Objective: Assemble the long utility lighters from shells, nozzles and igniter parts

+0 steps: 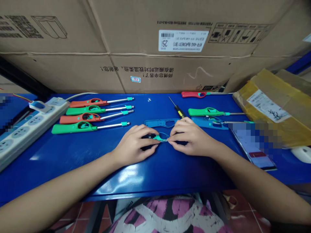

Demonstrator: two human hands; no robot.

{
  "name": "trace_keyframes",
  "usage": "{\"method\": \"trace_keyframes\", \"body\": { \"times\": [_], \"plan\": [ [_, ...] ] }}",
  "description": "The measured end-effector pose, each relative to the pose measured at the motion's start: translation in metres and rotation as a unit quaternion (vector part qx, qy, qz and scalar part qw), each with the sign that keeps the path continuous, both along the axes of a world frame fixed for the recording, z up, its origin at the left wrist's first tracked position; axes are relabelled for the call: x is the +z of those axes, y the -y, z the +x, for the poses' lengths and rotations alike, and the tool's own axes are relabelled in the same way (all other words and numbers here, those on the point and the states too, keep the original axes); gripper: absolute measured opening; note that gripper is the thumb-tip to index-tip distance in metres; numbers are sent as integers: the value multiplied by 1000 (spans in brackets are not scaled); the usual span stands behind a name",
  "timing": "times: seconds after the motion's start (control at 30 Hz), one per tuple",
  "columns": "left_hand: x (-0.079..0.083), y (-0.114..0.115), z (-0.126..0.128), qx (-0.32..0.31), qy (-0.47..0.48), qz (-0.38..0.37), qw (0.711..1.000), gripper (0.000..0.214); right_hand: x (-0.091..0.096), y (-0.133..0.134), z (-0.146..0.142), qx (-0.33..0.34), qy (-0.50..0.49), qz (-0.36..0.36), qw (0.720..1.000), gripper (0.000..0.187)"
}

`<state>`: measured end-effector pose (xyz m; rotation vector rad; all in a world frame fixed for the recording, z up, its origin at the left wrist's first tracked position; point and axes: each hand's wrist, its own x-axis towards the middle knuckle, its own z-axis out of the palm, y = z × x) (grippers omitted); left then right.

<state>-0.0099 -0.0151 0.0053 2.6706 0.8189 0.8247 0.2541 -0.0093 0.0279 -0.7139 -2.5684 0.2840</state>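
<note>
My left hand (136,144) is closed at the fingertips on an opened gas lighter (165,136), blue with a teal trigger, low over the blue table. Opposite it, my right hand (191,137) pinches at the same lighter, near thin wires or a thin metal part. Most of the lighter's body is covered by my fingers. Just behind lies a loose blue half shell (155,123). A black and yellow screwdriver (179,110) rests beyond my right hand, its tip pointing away. Another blue lighter (206,123), with wires showing, lies to the right of it.
Several orange and green lighters (75,128) lie in a row at left, by a white power strip (36,121). Green (201,112) and red (190,94) lighters lie at right, near a phone (257,152) and yellow-taped parcel (274,110). A large cardboard box (136,38) walls the back.
</note>
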Motion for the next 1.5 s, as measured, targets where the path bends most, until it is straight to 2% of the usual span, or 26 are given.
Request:
{"method": "trace_keyframes", "body": {
  "times": [0.37,0.8,1.5],
  "plan": [
    [-2,-1,-4,-36,-58,67,995,18,0,1,-2,4,61,42,997,23],
    [-3,-3,-3,-36,-37,38,998,17,0,1,-3,5,44,43,998,23],
    [-3,-3,0,-40,-8,50,998,14,-4,-1,-1,5,25,32,999,20]
  ]
}}
